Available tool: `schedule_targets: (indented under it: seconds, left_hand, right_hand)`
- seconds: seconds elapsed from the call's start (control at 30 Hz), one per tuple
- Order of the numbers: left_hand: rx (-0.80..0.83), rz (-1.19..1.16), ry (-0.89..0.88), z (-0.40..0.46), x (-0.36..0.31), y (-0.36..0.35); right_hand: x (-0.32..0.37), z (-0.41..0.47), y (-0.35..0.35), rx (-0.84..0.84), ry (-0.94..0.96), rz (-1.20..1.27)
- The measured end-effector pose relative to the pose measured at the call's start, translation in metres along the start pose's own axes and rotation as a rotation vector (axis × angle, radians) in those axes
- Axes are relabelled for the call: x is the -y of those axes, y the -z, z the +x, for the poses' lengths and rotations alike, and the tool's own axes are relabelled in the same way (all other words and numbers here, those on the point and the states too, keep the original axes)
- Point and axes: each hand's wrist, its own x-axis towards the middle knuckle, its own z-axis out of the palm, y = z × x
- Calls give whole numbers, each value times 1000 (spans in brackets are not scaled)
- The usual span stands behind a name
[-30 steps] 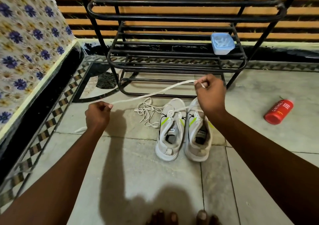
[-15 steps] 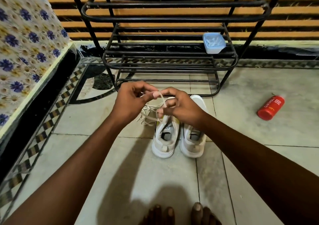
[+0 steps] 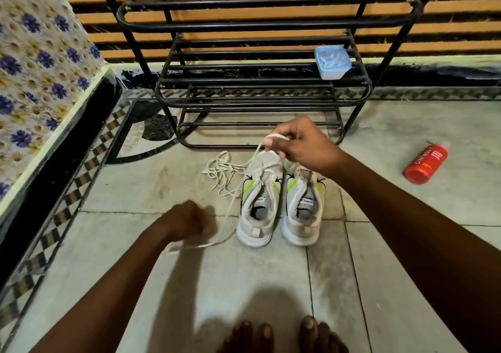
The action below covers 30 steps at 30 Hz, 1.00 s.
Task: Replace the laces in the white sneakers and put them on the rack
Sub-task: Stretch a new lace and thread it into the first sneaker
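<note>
Underfoot, pale tiled floor; two white sneakers side by side on it, touching or nearly so, heels toward the person, toes toward the black metal rack. Long axis of each shoe runs from the near edge of the floor toward the rack, left shoe tilted slightly. Right hand raised above the toe ends of the pair, fingers curled, thumb and fingers pinching a loop of white lace. From that pinch the lace drops down across the left shoe's outer side, then slants toward the person and leftward to the left hand, which sits low and near the floor, just left of the left shoe's heel. Left hand motion-blurred; fist-like, fingers curled, lace end trailing under it, so it seems to grip the lace, though the exact finger hold cannot be made out. Second lace, loose pile of lace, tangled on the floor just left of the left shoe's toe, in front of the rack's bottom rail. Rack stands at the far edge of the floor against the wall; small blue-lidded container on the right end of a lower shelf. Red bottle lying on its side well to the right of the sneakers. Bare toes at the near edge.
</note>
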Motion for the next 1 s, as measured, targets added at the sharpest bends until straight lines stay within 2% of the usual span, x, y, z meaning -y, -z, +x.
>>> schedule_targets:
  seconds: [0.03,0.07,0.1,0.13,0.2,0.23,0.3,0.33,0.37,0.43,0.47,0.5,0.53,0.6,0.67,0.7,0.77,0.83,0.9,0.93,1.0]
  left_hand:
    - [-79,-258,-113,-3,-14,6]
    - [-87,-549,-227,-8,-33,14]
    - [-23,-798,-348,-12,-52,23]
    - [52,-920,-433,-16,-68,32]
    - [133,-1016,-531,-23,-90,34]
    - [134,-1056,-536,-24,-92,29]
    - [141,-1116,-408,-23,-80,17]
    - [122,-990,-291,-18,-59,9]
    - [129,-743,-158,-15,-37,4]
    - [144,-29,121,-8,14,2]
    - [123,247,278,-12,33,2]
    - [73,389,390,-18,42,5]
    - [3,411,433,-22,43,11]
    - [-161,344,389,-28,25,26]
    - [-290,197,210,-24,-6,39]
    - [-285,-33,59,-23,-25,43]
    - [-125,-614,-261,-20,-62,41]
    - [-49,-920,-443,-20,-89,36]
    - [-52,-1040,-484,-21,-96,31]
    - [-58,-1065,-441,-20,-87,28]
    - [-75,-888,-300,-17,-55,22]
  right_hand:
    - [4,1,-6,56,10,-42]
    - [8,3,-11,101,15,-65]
    - [11,4,-16,137,18,-61]
    - [14,6,-19,159,20,-37]
    - [20,8,-21,164,37,15]
    - [22,9,-19,144,42,33]
    - [25,10,-11,59,47,86]
    - [24,11,-4,2,48,117]
    - [22,11,2,-51,52,141]
    - [19,13,11,-113,64,139]
    - [17,13,11,-117,70,124]
    - [16,12,9,-108,72,110]
    - [16,12,5,-91,74,97]
    - [17,10,-5,-25,73,61]
    - [19,9,-15,64,79,56]
    - [20,9,-21,103,84,73]
    - [25,10,-28,157,104,87]
    - [29,10,-31,164,123,72]
    - [29,9,-27,136,109,73]
    - [26,10,-22,114,95,83]
    - [18,12,-10,62,80,68]
